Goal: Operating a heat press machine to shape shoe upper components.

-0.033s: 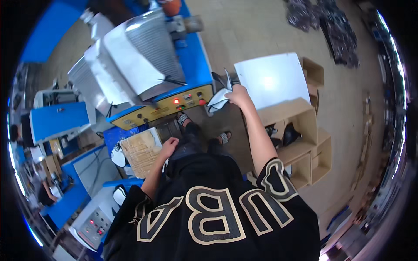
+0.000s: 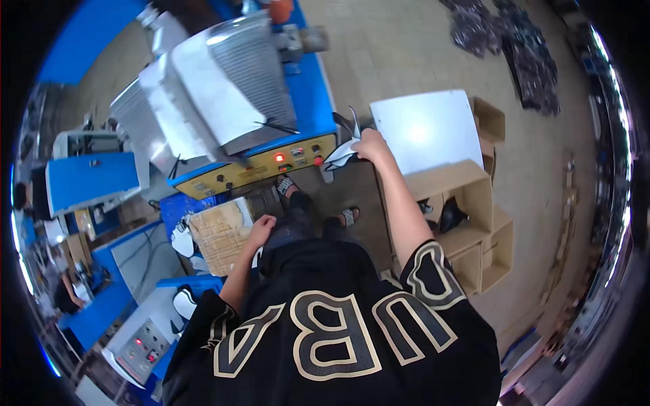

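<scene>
Currently, we find the right hand [image 2: 371, 145] clamped on one end of some black-and-white pieces [image 2: 342, 157], between the machine [image 2: 313, 101] and the white board [image 2: 433, 132]; the left hand [image 2: 261, 231], well apart from it, is near the tan slab [image 2: 220, 237], and we cannot tell whether its curled fingers close on anything. We judge that the splayed pieces could slip, since one hand alone grips them, or snag on the control panel [image 2: 257, 167], being just beside it. We count two hands, one machine, one control panel, one white board, one slab, two sandals [image 2: 350, 216] and at least three cardboard boxes [image 2: 443, 177]; the overlapping pieces prevent an exact count.
</scene>
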`<state>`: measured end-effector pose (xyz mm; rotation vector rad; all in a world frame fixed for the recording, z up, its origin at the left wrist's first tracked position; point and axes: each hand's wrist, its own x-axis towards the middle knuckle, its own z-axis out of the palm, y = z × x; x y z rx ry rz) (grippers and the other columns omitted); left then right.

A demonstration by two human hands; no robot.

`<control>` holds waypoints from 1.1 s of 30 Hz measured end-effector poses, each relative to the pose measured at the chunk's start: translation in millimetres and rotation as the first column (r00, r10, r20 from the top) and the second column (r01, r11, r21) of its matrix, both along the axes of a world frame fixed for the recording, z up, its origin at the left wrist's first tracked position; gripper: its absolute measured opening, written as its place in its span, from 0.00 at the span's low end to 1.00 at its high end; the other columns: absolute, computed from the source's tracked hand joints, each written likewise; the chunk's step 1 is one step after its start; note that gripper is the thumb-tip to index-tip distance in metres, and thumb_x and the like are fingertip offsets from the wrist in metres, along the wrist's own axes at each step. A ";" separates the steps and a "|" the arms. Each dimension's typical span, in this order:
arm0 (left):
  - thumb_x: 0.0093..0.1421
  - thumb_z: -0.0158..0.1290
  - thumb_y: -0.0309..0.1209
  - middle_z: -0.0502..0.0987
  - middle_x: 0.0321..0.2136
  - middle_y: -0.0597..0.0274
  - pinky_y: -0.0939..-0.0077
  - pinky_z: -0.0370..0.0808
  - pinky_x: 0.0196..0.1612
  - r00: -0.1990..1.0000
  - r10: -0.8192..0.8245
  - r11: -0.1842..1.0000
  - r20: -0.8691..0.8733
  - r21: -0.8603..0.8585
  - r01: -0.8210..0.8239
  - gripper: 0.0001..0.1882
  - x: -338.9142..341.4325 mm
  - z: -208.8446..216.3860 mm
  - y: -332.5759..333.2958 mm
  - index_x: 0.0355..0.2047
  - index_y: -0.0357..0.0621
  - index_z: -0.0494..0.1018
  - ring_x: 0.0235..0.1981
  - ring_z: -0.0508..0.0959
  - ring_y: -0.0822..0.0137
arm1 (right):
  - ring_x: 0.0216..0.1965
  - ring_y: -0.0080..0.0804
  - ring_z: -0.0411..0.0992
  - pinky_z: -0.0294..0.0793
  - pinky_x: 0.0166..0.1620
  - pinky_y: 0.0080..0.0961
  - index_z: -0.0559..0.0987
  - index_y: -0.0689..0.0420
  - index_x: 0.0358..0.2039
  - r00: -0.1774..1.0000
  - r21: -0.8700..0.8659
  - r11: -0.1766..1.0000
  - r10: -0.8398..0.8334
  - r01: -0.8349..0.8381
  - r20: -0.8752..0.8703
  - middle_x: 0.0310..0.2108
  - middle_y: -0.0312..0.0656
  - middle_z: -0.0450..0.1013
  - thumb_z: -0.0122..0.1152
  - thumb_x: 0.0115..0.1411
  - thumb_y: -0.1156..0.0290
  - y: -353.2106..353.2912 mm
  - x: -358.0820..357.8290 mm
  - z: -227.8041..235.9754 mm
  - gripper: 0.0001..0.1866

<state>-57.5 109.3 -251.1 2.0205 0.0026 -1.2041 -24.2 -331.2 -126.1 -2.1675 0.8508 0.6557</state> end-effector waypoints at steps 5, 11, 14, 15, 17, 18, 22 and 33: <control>0.65 0.47 0.38 0.76 0.28 0.64 0.77 0.69 0.27 0.910 0.412 0.911 -0.050 -0.002 -0.413 0.14 -33.0 -37.2 91.1 0.42 0.40 0.74 0.24 0.72 0.72 | 0.20 0.29 0.77 0.79 0.23 0.25 0.79 0.68 0.29 0.991 0.071 0.994 0.088 -0.081 -0.103 0.22 0.45 0.77 0.65 0.48 0.70 7.6 120.2 -34.4 0.13; 0.62 0.47 0.47 0.79 0.29 0.63 0.73 0.69 0.25 0.835 0.528 0.843 -0.156 0.215 -0.493 0.19 -64.9 -20.1 141.7 0.39 0.44 0.75 0.26 0.75 0.68 | 0.16 0.24 0.72 0.76 0.19 0.23 0.78 0.60 0.31 0.963 0.233 0.972 0.049 0.014 -0.265 0.21 0.39 0.75 0.60 0.58 0.65 14.3 213.0 -66.7 0.10; 0.61 0.47 0.46 0.78 0.28 0.63 0.70 0.70 0.26 0.800 0.579 0.807 -0.160 0.251 -0.534 0.19 -77.9 -18.9 148.5 0.40 0.44 0.75 0.27 0.75 0.66 | 0.23 0.26 0.75 0.77 0.27 0.24 0.77 0.59 0.42 0.994 0.537 0.837 -0.095 0.104 -0.045 0.31 0.39 0.78 0.58 0.62 0.58 20.9 213.3 -93.8 0.17; 0.61 0.47 0.46 0.78 0.28 0.63 0.70 0.70 0.26 0.798 0.580 0.807 -0.164 0.251 -0.535 0.19 -76.8 -17.8 146.7 0.40 0.44 0.75 0.27 0.75 0.66 | 0.23 0.26 0.75 0.77 0.27 0.24 0.77 0.59 0.42 0.995 0.535 0.839 -0.093 0.104 -0.048 0.31 0.39 0.78 0.58 0.62 0.58 19.1 209.9 -106.1 0.17; 0.62 0.50 0.43 0.78 0.25 0.59 0.71 0.72 0.30 0.834 0.529 0.840 -0.158 0.237 -0.488 0.19 -52.5 -14.5 131.5 0.34 0.36 0.76 0.27 0.76 0.66 | 0.30 0.28 0.76 0.77 0.32 0.27 0.73 0.58 0.51 0.981 0.570 0.811 -0.190 0.136 0.037 0.37 0.40 0.78 0.57 0.62 0.54 3.5 197.6 -125.5 0.23; 0.62 0.50 0.43 0.78 0.25 0.59 0.71 0.72 0.30 0.843 0.513 0.850 -0.161 0.236 -0.472 0.19 -38.8 -15.0 127.5 0.34 0.36 0.76 0.27 0.76 0.66 | 0.30 0.28 0.76 0.77 0.32 0.27 0.73 0.58 0.51 0.977 0.567 0.810 -0.208 0.151 0.037 0.37 0.40 0.78 0.57 0.62 0.54 1.1 189.6 -124.0 0.23; 0.62 0.49 0.44 0.80 0.29 0.56 0.68 0.73 0.33 0.892 0.433 0.897 -0.132 0.164 -0.411 0.20 -19.1 -46.8 118.5 0.39 0.36 0.76 0.30 0.78 0.64 | 0.43 0.29 0.74 0.74 0.45 0.27 0.70 0.61 0.54 0.975 0.528 0.823 -0.221 0.207 -0.037 0.44 0.43 0.75 0.52 0.65 0.59 43.4 176.9 -61.5 0.23; 0.63 0.49 0.44 0.80 0.34 0.52 0.62 0.73 0.41 0.868 -0.398 0.914 0.296 0.043 0.404 0.18 134.2 171.7 -33.3 0.40 0.42 0.77 0.37 0.78 0.51 | 0.37 0.23 0.68 0.76 0.38 0.22 0.77 0.54 0.36 0.820 0.579 0.738 -0.538 0.347 0.194 0.34 0.36 0.67 0.50 0.58 0.76 19.4 72.2 1.8 0.08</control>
